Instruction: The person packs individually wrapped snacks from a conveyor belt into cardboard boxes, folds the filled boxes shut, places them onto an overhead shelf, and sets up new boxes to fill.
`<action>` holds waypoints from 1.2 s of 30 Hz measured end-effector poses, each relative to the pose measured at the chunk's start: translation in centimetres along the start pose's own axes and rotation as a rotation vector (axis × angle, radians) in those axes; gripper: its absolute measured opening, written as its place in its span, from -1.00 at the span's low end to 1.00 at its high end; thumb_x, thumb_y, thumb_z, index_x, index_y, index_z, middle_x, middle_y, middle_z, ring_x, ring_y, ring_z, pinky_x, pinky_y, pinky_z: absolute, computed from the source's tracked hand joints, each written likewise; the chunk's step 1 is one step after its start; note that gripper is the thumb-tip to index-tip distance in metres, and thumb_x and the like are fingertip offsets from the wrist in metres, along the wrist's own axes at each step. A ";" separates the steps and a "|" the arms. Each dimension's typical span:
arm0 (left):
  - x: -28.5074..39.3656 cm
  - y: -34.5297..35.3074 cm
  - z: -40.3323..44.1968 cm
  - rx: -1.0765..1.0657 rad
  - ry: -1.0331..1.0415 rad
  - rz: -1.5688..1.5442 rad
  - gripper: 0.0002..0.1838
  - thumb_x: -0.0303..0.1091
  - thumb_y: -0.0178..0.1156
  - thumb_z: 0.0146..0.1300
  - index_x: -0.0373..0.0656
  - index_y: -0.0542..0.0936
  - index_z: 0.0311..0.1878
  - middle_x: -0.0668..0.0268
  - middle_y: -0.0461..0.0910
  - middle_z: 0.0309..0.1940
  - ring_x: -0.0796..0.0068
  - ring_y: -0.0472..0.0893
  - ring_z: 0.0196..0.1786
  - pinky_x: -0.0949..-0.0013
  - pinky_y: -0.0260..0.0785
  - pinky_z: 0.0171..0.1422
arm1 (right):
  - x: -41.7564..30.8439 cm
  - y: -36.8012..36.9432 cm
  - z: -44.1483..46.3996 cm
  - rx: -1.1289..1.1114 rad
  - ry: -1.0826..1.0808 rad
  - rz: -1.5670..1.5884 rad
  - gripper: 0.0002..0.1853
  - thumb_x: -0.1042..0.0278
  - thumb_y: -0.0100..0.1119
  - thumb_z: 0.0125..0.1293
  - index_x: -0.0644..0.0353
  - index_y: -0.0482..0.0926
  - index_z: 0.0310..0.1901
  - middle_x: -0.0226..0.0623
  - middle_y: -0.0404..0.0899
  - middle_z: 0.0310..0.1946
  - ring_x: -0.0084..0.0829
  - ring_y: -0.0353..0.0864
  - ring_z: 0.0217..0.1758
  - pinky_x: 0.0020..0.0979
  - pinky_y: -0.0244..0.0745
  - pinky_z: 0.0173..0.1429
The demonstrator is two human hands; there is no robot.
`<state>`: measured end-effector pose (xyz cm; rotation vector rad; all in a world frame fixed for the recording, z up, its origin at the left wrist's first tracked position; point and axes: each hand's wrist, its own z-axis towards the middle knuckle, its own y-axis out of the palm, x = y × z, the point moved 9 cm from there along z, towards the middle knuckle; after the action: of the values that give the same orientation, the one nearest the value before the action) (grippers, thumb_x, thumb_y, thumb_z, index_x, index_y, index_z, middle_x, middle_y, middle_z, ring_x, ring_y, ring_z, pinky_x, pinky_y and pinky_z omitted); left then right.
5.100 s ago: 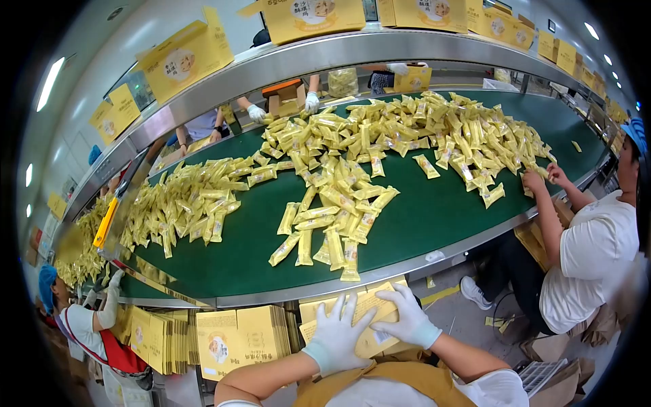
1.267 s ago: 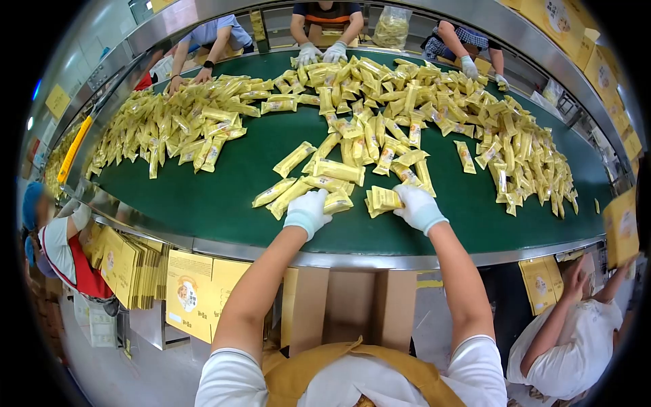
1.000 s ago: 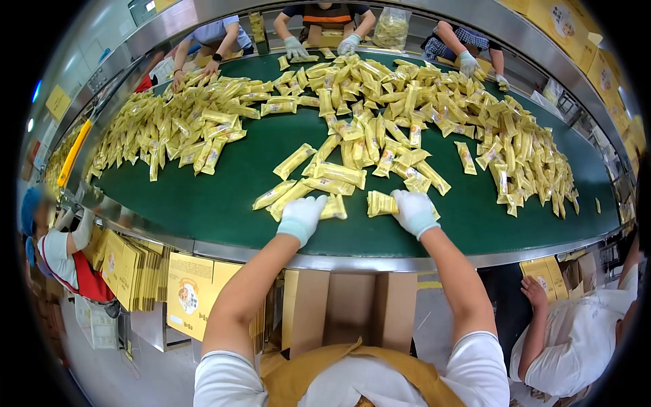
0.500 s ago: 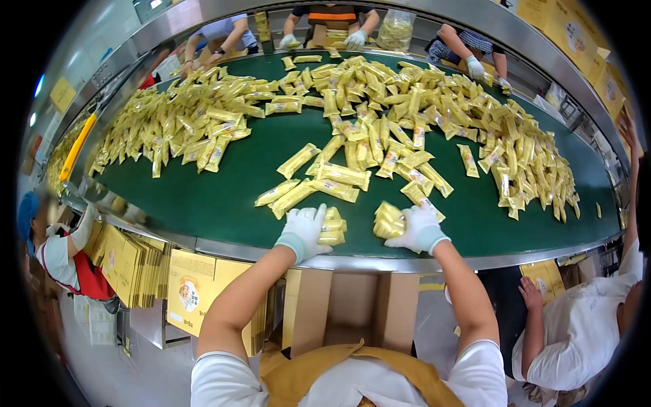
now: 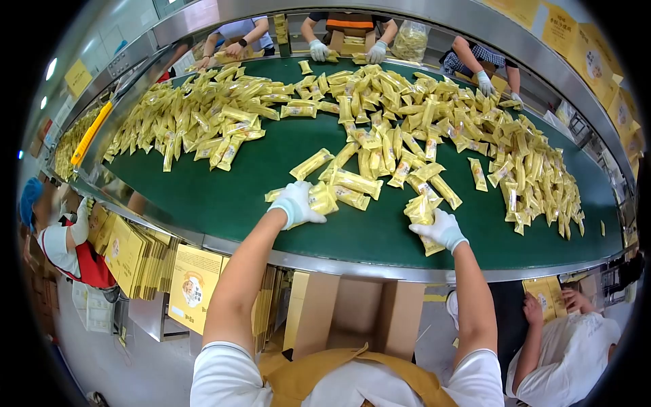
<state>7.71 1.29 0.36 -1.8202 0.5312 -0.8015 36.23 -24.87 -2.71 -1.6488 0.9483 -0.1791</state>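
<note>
Yellow packets (image 5: 420,211) are clasped by the half-curled left hand (image 5: 297,203) and half-curled right hand (image 5: 445,230) over the green belt (image 5: 366,237), presumably to keep them bundled.

The wearer's hands (image 5: 298,203) (image 5: 443,230) number two, green belt (image 5: 366,237) one, packets (image 5: 358,182) too many to count.

Packets (image 5: 356,182) lie on the belt (image 5: 271,163), a carton (image 5: 317,308) before it, boxes (image 5: 194,288) to the carton's left

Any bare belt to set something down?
Free on the green belt: left, between left heap, left hand and metal edge; middle, between it and right hand; right, between that hand and right heap. Crowded: far side, under wrapped packets.
</note>
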 end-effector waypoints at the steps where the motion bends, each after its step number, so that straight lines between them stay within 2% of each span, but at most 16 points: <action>1: 1.1 0.2 -0.5 -0.032 0.072 0.075 0.15 0.29 0.56 -0.26 -0.35 0.44 0.33 -0.08 0.50 0.25 -0.01 0.51 0.32 0.16 0.37 0.43 | -0.5 0.2 -0.6 0.027 -0.035 -0.094 0.06 -0.56 0.39 -0.15 0.32 0.58 0.16 0.09 0.60 0.11 0.03 0.57 0.19 -0.17 0.46 0.32; 6: 2.3 2.0 -2.5 -0.072 0.126 0.161 0.10 0.23 0.57 -0.26 -0.26 0.44 0.32 -0.04 0.42 0.30 -0.01 0.48 0.31 0.15 0.33 0.44 | -5.1 1.1 -5.5 0.084 -0.312 -0.156 -0.13 -0.29 0.57 -0.23 0.30 0.58 -0.02 0.00 0.44 0.01 0.00 0.51 0.10 -0.19 0.47 0.27; 10: 3.5 1.7 -4.5 -0.018 0.122 0.284 0.10 0.22 0.58 -0.27 -0.23 0.43 0.34 -0.03 0.37 0.35 0.01 0.44 0.36 0.10 0.31 0.45 | -6.7 1.8 -7.3 0.118 -0.431 -0.234 -0.10 -0.18 0.58 -0.24 0.28 0.54 0.10 0.05 0.42 0.11 0.02 0.50 0.14 -0.16 0.50 0.25; 11: 3.3 1.8 -4.5 -0.086 0.070 0.273 0.11 0.25 0.56 -0.25 -0.19 0.42 0.37 -0.01 0.34 0.38 0.01 0.40 0.40 0.04 0.23 0.50 | -6.5 1.9 -7.4 0.153 -0.451 -0.216 -0.07 -0.18 0.57 -0.24 0.28 0.51 0.14 0.07 0.42 0.15 0.04 0.50 0.17 -0.14 0.46 0.29; 15: 2.5 3.5 -3.9 -0.056 0.116 0.321 0.11 0.35 0.49 -0.21 -0.14 0.41 0.38 0.03 0.33 0.39 -0.01 0.37 0.42 -0.03 0.13 0.53 | -6.6 1.3 -8.4 0.320 -0.426 -0.355 -0.12 -0.22 0.51 -0.19 0.22 0.52 0.13 0.06 0.43 0.14 0.02 0.50 0.15 -0.09 0.42 0.27; 18: 2.9 3.6 -4.8 -0.045 0.088 0.338 0.11 0.41 0.44 -0.19 -0.12 0.40 0.37 0.07 0.36 0.35 0.04 0.39 0.39 -0.05 0.14 0.50 | -5.7 2.3 -7.8 0.179 -0.263 -0.254 -0.11 -0.21 0.51 -0.17 0.23 0.51 0.14 0.05 0.42 0.15 0.02 0.50 0.14 -0.11 0.43 0.25; 22: 2.4 3.2 -6.2 0.055 0.069 0.265 0.19 0.39 0.47 -0.19 -0.12 0.29 0.45 0.08 0.40 0.30 0.12 0.43 0.32 0.01 0.19 0.41 | -6.1 2.4 -8.0 0.180 -0.235 -0.256 -0.04 -0.20 0.52 -0.16 0.15 0.41 0.27 0.02 0.42 0.13 0.00 0.50 0.14 -0.12 0.46 0.22; 23: 2.3 2.9 -6.5 0.085 0.066 0.214 0.22 0.37 0.48 -0.19 -0.13 0.24 0.49 0.08 0.39 0.31 0.10 0.43 0.33 0.02 0.20 0.41 | -6.2 2.1 -8.2 0.197 -0.260 -0.237 0.08 -0.13 0.57 -0.16 0.14 0.28 0.41 0.05 0.44 0.12 0.02 0.52 0.13 -0.09 0.47 0.23; 26: 1.8 2.1 -7.2 0.164 0.049 0.044 0.36 0.24 0.57 -0.22 -0.20 0.06 0.57 0.02 0.38 0.31 0.00 0.41 0.35 0.04 0.21 0.43 | -4.3 0.9 -8.0 0.218 -0.214 0.206 0.25 -0.01 0.64 -0.16 0.24 0.08 0.54 0.13 0.45 0.16 0.04 0.53 0.19 -0.07 0.46 0.30; 27: 1.2 1.7 -7.3 0.195 0.037 -0.014 0.41 0.18 0.60 -0.23 -0.23 -0.01 0.60 -0.01 0.37 0.31 -0.04 0.40 0.36 0.04 0.22 0.44 | -2.9 0.7 -8.2 0.323 -0.292 0.468 0.34 0.18 0.67 -0.14 0.33 -0.10 0.58 0.15 0.44 0.25 -0.06 0.52 0.31 -0.15 0.45 0.37; 28: 0.4 1.3 -7.7 0.272 0.071 -0.142 0.44 0.14 0.62 -0.26 -0.25 -0.04 0.60 -0.04 0.37 0.31 -0.07 0.40 0.35 0.03 0.23 0.45 | -4.3 -0.4 -10.0 0.144 -0.263 1.012 0.32 0.33 0.63 -0.07 0.38 -0.19 0.58 0.09 0.38 0.35 -0.18 0.44 0.41 -0.23 0.42 0.42; 30: -1.9 0.8 -9.3 0.427 0.137 -0.386 0.50 0.08 0.66 -0.30 -0.29 -0.09 0.61 -0.10 0.37 0.30 -0.14 0.40 0.34 0.01 0.25 0.47 | -5.2 -3.2 -12.9 0.192 -0.398 1.051 0.26 0.42 0.57 0.02 0.36 -0.22 0.59 -0.01 0.37 0.37 -0.25 0.45 0.39 -0.28 0.42 0.41; 32: -2.3 0.2 -11.4 0.499 0.212 -0.441 0.52 -0.01 0.68 -0.32 -0.33 -0.14 0.61 -0.14 0.26 0.35 -0.15 0.38 0.35 0.03 0.27 0.47 | -8.8 -4.8 -17.0 0.007 -0.569 1.097 0.22 0.45 0.53 0.07 0.35 -0.22 0.59 -0.06 0.37 0.36 -0.24 0.48 0.36 -0.26 0.40 0.44; 33: -1.8 -0.4 -12.4 0.506 0.258 -0.546 0.52 -0.06 0.68 -0.33 -0.33 -0.14 0.61 -0.12 0.27 0.34 -0.11 0.38 0.35 0.03 0.27 0.48 | -11.5 -5.9 -19.9 -0.027 -0.660 0.969 0.14 0.29 0.53 0.11 0.35 -0.08 0.57 -0.14 0.44 0.28 -0.30 0.55 0.26 -0.30 0.47 0.34; 35: 1.7 -3.1 -15.5 0.512 0.355 -0.690 0.53 -0.19 0.68 -0.37 -0.32 -0.17 0.61 -0.07 0.29 0.28 -0.04 0.38 0.33 0.05 0.26 0.47 | -15.9 -5.8 -23.0 0.032 -0.815 0.251 0.03 -0.01 0.50 0.06 0.33 0.18 0.45 -0.18 0.49 0.05 -0.29 0.57 0.02 -0.22 0.48 0.10; 36: 2.6 -3.4 -16.5 0.582 0.474 -0.638 0.51 -0.21 0.69 -0.39 -0.23 -0.11 0.62 0.05 0.37 0.21 0.10 0.48 0.24 0.11 0.42 0.32 | -17.4 -4.7 -23.9 0.061 -0.856 -0.115 0.00 -0.16 0.49 0.03 0.31 0.31 0.39 -0.19 0.52 -0.07 -0.29 0.58 -0.09 -0.18 0.48 -0.02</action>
<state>-2.66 -9.65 8.34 -1.2393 -0.0309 -1.6496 13.26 -31.39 15.35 -1.5029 0.1924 0.3965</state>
